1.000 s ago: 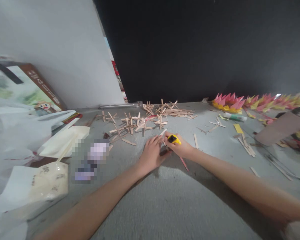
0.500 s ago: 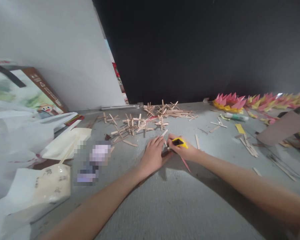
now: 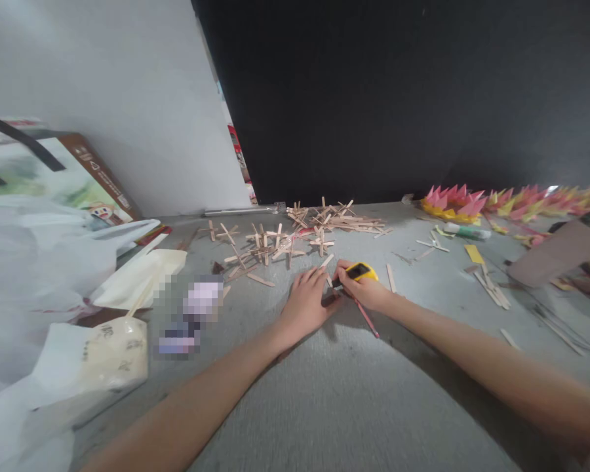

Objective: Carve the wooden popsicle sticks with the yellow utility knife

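Observation:
My left hand (image 3: 305, 295) lies with fingers stretched out flat on the grey surface. A craft stick (image 3: 327, 260) pokes out past its fingertips. Close beside it, my right hand (image 3: 361, 288) is closed round a yellow-and-black hand tool (image 3: 364, 271); its dark front end points left, and its exact kind is unclear. Between the two hands another stick shows partly, mostly covered by fingers. A pink pencil (image 3: 368, 320) slants out from below my right hand toward me. Just beyond the hands sit several crossed craft-stick pieces (image 3: 263, 244).
Loose sticks (image 3: 361, 221) are heaped against the black panel (image 3: 373, 98). Pink-and-yellow paper crowns (image 3: 455, 202), a glue stick (image 3: 467, 231) and a brownish cylinder (image 3: 555, 252) are at right. White plastic bags (image 3: 39, 262) and a wrapped food container (image 3: 115, 354) stand at left.
The view has shifted slightly, moving the scene a little rightward. The yellow-and-black tool has turned somewhat and shows more above my right hand. My left hand keeps its place beside it.

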Motion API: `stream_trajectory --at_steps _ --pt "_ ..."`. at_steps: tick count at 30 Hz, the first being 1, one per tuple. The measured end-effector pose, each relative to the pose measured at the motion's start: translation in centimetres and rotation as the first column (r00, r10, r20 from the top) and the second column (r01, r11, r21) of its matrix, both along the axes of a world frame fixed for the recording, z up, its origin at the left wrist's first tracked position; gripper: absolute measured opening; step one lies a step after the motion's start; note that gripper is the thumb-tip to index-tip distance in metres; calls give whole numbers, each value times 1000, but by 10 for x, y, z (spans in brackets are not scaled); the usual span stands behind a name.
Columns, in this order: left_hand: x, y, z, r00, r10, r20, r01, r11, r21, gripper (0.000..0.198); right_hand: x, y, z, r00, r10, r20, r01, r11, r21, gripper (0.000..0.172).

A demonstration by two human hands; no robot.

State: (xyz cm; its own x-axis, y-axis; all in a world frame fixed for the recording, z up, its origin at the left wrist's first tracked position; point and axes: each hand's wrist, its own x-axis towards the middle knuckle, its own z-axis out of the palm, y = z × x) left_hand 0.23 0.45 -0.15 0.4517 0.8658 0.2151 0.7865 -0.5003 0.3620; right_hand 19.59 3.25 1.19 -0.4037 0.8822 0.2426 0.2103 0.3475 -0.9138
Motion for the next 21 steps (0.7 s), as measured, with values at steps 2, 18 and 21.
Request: stream_trajectory --at_steps 2,18,21 --pt "-1 1 -3 1000 -3 5 3 1000 8 60 0 -8 1 998 47 37 -49 998 42 28" --pt "-1 4 -4 1000 22 2 -22 1000 15 64 2 -2 1 999 35 -27 -37 996 -85 39" --pt "-2 4 -4 1000 -1 8 1 1000 30 63 -2 0 8 998 65 -8 -65 997 -48 37"
